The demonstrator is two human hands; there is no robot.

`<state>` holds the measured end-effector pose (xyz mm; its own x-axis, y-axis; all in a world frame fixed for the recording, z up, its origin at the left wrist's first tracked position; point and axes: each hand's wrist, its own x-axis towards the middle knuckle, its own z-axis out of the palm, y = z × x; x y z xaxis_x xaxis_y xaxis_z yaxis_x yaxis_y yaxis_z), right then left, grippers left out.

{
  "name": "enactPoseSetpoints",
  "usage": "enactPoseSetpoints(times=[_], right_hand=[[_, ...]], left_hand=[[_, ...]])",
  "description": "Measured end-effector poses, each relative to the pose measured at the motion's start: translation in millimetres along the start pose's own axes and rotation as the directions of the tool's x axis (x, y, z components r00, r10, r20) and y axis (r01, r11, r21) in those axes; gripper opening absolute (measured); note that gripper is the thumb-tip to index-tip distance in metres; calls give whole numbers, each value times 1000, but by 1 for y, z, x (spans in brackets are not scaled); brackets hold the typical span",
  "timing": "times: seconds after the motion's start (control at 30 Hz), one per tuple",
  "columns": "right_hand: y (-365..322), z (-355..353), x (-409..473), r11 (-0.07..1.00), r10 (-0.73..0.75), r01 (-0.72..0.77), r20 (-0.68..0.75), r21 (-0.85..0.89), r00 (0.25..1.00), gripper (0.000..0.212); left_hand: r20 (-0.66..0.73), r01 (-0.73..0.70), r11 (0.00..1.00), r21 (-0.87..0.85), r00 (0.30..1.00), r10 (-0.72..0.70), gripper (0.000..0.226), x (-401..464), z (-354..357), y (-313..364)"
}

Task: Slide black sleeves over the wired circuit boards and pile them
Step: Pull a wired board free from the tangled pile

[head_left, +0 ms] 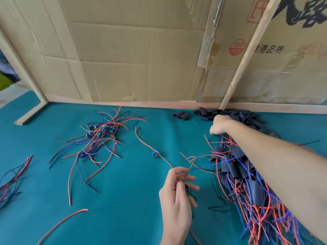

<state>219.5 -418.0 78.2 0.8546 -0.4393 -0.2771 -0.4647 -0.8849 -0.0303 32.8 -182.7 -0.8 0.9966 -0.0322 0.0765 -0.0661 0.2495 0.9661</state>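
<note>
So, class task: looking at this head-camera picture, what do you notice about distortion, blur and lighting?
Head view: wide-angle lens bows the wooden batten and cardboard wall; the right hand reaching toward the loose black sleeves is slightly motion-blurred; the left hand pinching a wire is fairly sharp; light is soft and even, with no glare on the green mat.

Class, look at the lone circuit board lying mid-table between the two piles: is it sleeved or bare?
Bare. The lone circuit board shows its blue parts uncovered, with no black sleeve over it.

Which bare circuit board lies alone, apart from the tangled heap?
The single blue circuit board mid-table, with its red and black wires, between the tangled heap and the sleeved pile.
</note>
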Motion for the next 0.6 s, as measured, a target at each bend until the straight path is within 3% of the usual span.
enactPoseSetpoints(times=[0.17,0.3,0.4,0.6], right_hand=[[1,-3,-9,999,29,-23,-171,36,985,14],[1,-13,-13,997,56,-40,-270,65,961,25],[-6,-32,-27,994,59,-17,-397,109,916,7],[-17,-48,-77,948,-54,201,-494,249,868,26]], left_hand=[[-14,21,998,-54,1000,-22,50,-2,-1,2],[-36,19,998,-68,999,-22,25,-4,3,7],[-52,-1,1000,-30,999,-1,21,-4,3,6],[-114,16,1000,-22,993,-18,25,-2,4,3]])
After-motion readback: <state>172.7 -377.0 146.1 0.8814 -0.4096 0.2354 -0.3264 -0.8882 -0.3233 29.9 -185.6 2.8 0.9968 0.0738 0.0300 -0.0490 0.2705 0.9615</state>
